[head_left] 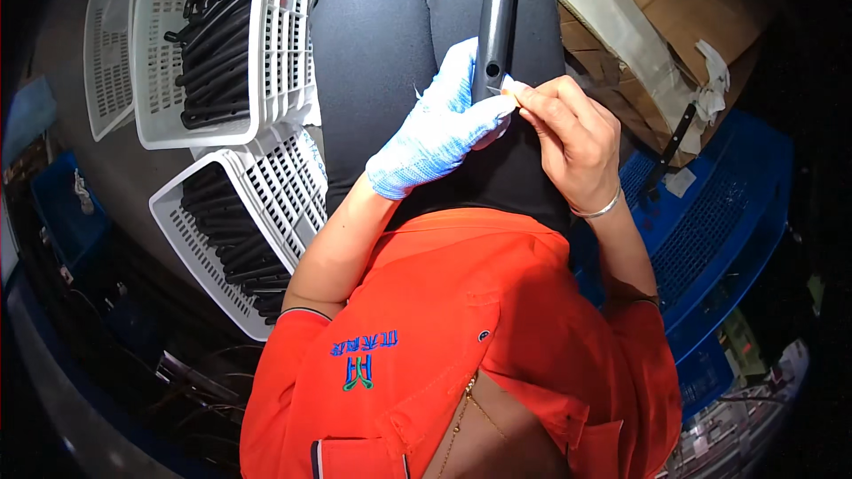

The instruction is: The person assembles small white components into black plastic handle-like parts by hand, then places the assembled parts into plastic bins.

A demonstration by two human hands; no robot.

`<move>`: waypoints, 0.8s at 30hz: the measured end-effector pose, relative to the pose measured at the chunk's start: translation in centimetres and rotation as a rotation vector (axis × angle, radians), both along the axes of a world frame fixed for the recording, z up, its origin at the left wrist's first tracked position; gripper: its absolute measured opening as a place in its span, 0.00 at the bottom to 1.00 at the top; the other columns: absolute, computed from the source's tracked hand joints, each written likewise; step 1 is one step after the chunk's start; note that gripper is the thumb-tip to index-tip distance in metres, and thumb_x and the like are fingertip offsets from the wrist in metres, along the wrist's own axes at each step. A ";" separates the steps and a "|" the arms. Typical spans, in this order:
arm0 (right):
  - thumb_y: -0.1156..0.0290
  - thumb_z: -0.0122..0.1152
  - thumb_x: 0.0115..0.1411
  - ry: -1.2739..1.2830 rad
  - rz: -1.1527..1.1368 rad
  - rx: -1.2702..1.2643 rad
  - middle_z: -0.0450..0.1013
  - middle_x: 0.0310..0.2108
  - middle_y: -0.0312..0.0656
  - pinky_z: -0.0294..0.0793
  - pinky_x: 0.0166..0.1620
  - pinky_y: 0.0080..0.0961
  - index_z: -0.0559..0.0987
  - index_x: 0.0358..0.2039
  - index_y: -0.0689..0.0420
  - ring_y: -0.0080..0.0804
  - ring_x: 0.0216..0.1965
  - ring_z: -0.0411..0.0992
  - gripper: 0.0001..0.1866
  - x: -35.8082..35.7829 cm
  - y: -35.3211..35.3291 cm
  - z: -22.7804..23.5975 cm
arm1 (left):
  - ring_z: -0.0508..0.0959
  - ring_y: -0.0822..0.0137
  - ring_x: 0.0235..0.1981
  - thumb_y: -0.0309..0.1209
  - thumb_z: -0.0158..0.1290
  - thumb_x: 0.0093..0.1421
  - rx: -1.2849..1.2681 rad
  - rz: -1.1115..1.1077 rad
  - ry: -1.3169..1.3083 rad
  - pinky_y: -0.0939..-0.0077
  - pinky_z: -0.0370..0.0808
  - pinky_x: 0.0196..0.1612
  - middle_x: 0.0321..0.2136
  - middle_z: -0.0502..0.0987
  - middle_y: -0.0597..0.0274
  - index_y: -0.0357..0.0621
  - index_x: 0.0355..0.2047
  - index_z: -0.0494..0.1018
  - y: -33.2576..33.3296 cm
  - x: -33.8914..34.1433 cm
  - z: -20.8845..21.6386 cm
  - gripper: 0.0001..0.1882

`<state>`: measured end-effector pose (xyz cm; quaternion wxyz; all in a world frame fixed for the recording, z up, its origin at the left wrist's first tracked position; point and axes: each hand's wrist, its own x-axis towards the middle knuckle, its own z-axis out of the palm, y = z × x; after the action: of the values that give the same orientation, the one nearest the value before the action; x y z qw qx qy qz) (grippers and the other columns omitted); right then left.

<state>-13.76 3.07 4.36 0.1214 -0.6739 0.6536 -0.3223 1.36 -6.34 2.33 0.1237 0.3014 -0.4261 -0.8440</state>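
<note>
A long black bar (496, 13) with round holes along its face stands over my lap, its upper end cut off by the top edge of the picture. My left hand (444, 124), in a pale blue and white knitted glove, is closed around the bar's near end, thumb across it. Bare except for a thin bracelet on the wrist, my right hand (575, 124) pinches at that same end, just below the lowest visible hole. A small glint and a bit of orange show at its fingertips; what it holds is too small to tell.
On my left, a white slatted basket (257, 62) holds many black bars (217, 35); a second white basket (284, 200) nearer me holds more. To my right is a blue crate (701, 231) with another black bar (679, 137) at its edge, beside brown cardboard (679, 0).
</note>
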 end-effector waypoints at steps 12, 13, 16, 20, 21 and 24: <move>0.85 0.61 0.44 -0.022 -0.004 -0.020 0.69 0.22 0.43 0.68 0.25 0.24 0.76 0.31 0.62 0.36 0.22 0.71 0.11 -0.1 -0.1 -0.6 | 0.67 0.81 0.21 0.36 0.54 0.58 -0.249 0.062 -0.131 0.86 0.64 0.22 0.24 0.69 0.68 0.39 0.49 0.62 0.6 -0.7 -0.6 0.22; 0.85 0.61 0.44 -0.026 -0.003 -0.025 0.69 0.22 0.43 0.68 0.25 0.24 0.76 0.31 0.62 0.36 0.22 0.71 0.11 -0.1 -0.1 -0.7 | 0.67 0.81 0.20 0.35 0.54 0.58 -0.273 0.063 -0.135 0.86 0.63 0.21 0.23 0.69 0.68 0.39 0.49 0.62 0.6 -0.7 -0.7 0.22; 0.85 0.61 0.44 -0.030 -0.005 -0.037 0.69 0.22 0.43 0.68 0.25 0.24 0.76 0.31 0.62 0.36 0.21 0.70 0.11 -0.1 -0.1 -0.8 | 0.66 0.81 0.19 0.35 0.54 0.58 -0.167 0.067 -0.105 0.86 0.62 0.20 0.23 0.69 0.68 0.40 0.49 0.62 0.6 -0.6 -0.6 0.22; 0.85 0.61 0.44 -0.029 -0.007 -0.033 0.69 0.22 0.43 0.68 0.25 0.24 0.76 0.31 0.62 0.37 0.21 0.70 0.11 0.1 -0.1 -0.7 | 0.65 0.81 0.17 0.33 0.54 0.58 -0.062 0.076 -0.065 0.86 0.60 0.18 0.22 0.68 0.69 0.41 0.48 0.62 0.7 -0.6 -0.7 0.20; 0.85 0.61 0.44 -0.029 -0.008 -0.036 0.69 0.22 0.43 0.68 0.24 0.24 0.76 0.31 0.62 0.37 0.21 0.70 0.11 0.1 -0.1 -0.7 | 0.65 0.81 0.17 0.33 0.54 0.58 -0.063 0.076 -0.064 0.86 0.60 0.18 0.22 0.68 0.69 0.41 0.48 0.62 0.8 -0.6 -0.8 0.20; 0.85 0.61 0.45 -0.028 -0.019 -0.050 0.69 0.22 0.42 0.68 0.24 0.24 0.76 0.31 0.62 0.37 0.21 0.70 0.11 0.2 -0.2 -0.7 | 0.64 0.81 0.16 0.32 0.53 0.59 -0.095 0.089 -0.054 0.87 0.59 0.17 0.21 0.67 0.69 0.41 0.48 0.61 1.0 -0.5 -1.7 0.19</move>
<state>-13.57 2.90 3.62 0.1105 -0.6659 0.6501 -0.3489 0.84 -5.34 0.59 0.1638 0.3363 -0.4550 -0.8081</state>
